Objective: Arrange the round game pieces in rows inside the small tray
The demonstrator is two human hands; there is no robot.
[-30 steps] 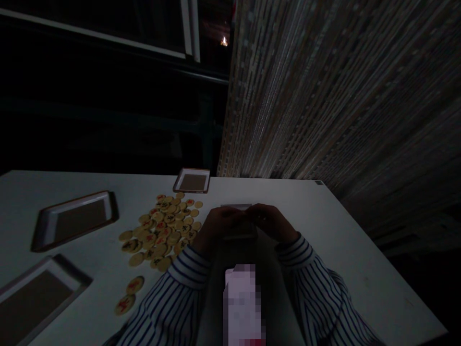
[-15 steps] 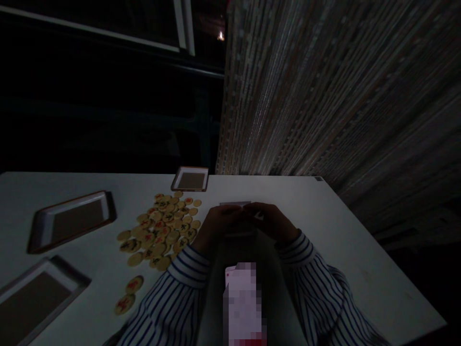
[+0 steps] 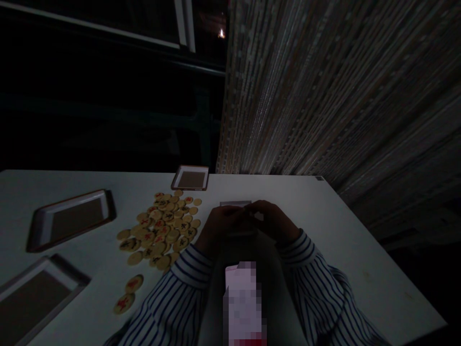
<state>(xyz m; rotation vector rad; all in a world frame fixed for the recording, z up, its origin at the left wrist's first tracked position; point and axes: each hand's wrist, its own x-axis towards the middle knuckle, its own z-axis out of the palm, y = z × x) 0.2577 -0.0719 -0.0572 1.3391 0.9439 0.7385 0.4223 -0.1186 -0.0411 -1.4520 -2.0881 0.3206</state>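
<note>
The scene is very dark. My left hand (image 3: 219,223) and my right hand (image 3: 272,220) meet over the middle of the white table (image 3: 342,230), fingers curled together above a small square tray (image 3: 236,205) whose far rim shows. Both hands pinch something small that I cannot make out. Just left of my left hand lies a heap of round yellow game pieces (image 3: 163,229) with red and black marks. Two more pieces (image 3: 128,292) lie apart near the front edge.
Another small square tray (image 3: 190,178) sits at the table's far edge. Two long trays lie on the left, one at mid left (image 3: 70,218) and one at the near corner (image 3: 32,298). A striped curtain (image 3: 342,86) hangs behind on the right. A blurred card hangs at my chest.
Both hands have shifted slightly away from me over the small tray. Otherwise nothing has visibly changed.
</note>
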